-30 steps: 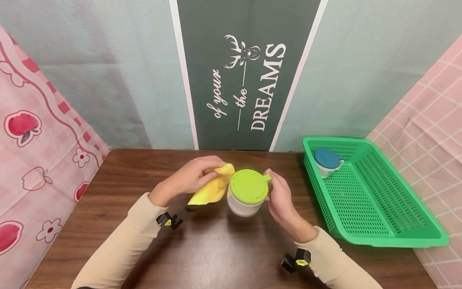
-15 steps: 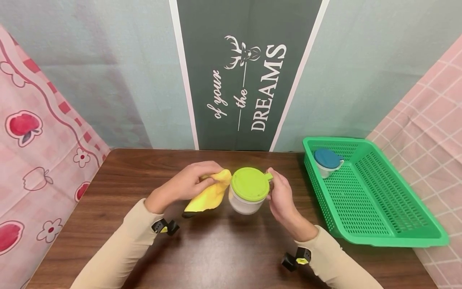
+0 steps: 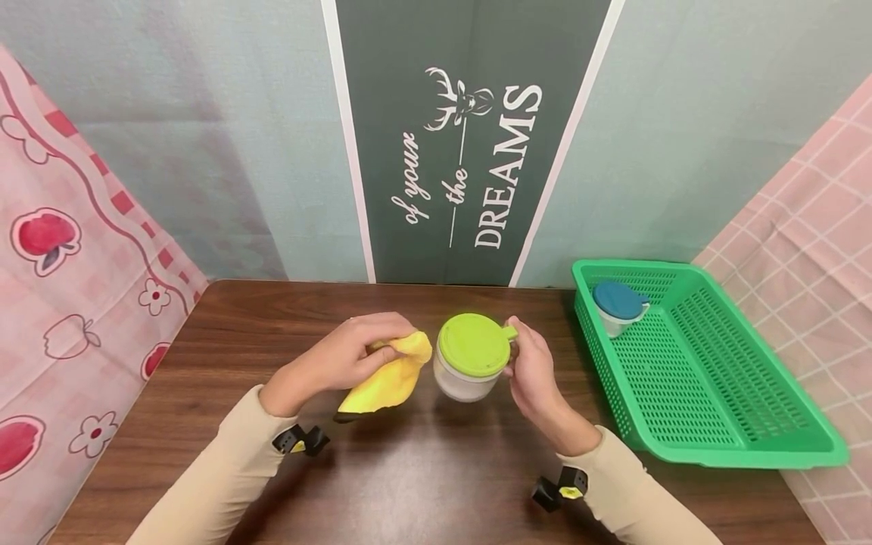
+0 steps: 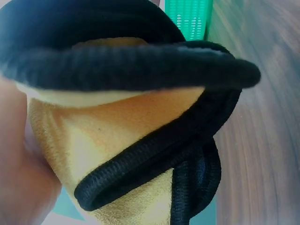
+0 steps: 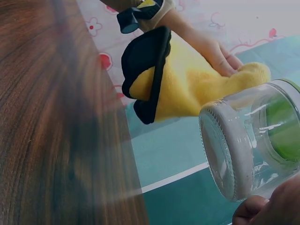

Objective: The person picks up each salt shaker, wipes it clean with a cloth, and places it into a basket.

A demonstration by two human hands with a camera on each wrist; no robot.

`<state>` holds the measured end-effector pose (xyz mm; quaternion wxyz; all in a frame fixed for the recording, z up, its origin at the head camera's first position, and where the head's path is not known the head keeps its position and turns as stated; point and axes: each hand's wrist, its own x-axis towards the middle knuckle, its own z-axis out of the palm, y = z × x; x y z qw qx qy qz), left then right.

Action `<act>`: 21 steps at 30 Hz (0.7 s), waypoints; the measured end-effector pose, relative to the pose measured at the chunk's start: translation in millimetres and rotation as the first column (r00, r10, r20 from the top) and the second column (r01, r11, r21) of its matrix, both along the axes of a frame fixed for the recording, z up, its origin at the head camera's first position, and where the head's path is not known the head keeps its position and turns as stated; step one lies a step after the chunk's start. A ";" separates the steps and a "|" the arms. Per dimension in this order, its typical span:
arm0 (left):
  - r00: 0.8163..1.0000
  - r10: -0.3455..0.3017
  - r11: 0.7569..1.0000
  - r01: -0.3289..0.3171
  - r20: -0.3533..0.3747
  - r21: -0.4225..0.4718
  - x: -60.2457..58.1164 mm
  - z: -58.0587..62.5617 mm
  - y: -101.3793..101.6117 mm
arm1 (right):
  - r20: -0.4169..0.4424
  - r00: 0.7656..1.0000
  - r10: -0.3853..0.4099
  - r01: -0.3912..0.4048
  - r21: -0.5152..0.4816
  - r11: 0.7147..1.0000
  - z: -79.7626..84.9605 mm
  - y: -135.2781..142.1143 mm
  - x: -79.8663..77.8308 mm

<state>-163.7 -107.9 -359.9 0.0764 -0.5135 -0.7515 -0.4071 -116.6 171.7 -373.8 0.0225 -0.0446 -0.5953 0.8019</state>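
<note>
My left hand [image 3: 341, 356] grips a bunched yellow cloth [image 3: 384, 382] with black edging, just left of the jar and slightly apart from it in the head view. The cloth [image 4: 126, 122] fills much of the left wrist view, folds hanging loose. My right hand [image 3: 534, 371] holds the clear glass jar [image 3: 465, 384] by its right side, at the handle; my palm hides most of that handle. A lime-green lid [image 3: 474, 344] covers the jar. In the right wrist view the jar [image 5: 241, 150] is raised off the table, with a pale layer at its base.
At the right stands a green perforated basket [image 3: 688, 393]. A smaller jar with a blue lid [image 3: 618, 299] sits in its far left corner. The brown wooden table [image 3: 402, 484] ends at a curtain [image 3: 293, 189] behind; patterned pink cloths hang at both sides.
My left hand has drawn the cloth left and towards me, off the jar's side. The jar has shifted slightly right and away; my right hand keeps its hold.
</note>
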 end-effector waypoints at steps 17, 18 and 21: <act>1.000 -0.002 1.000 0.002 0.025 0.000 1.1 3.1 4.4 | -0.015 1.000 0.017 -0.018 -0.025 1.000 0.6 -2.7 -0.4; 1.000 -0.003 1.000 0.003 0.025 0.001 0.7 2.7 5.0 | -0.011 1.000 0.017 -0.017 -0.026 1.000 0.8 -3.1 -0.2; 1.000 -0.007 1.000 0.007 0.020 0.013 -0.4 1.5 7.0 | -0.007 1.000 0.013 -0.013 -0.027 1.000 1.4 -4.0 0.4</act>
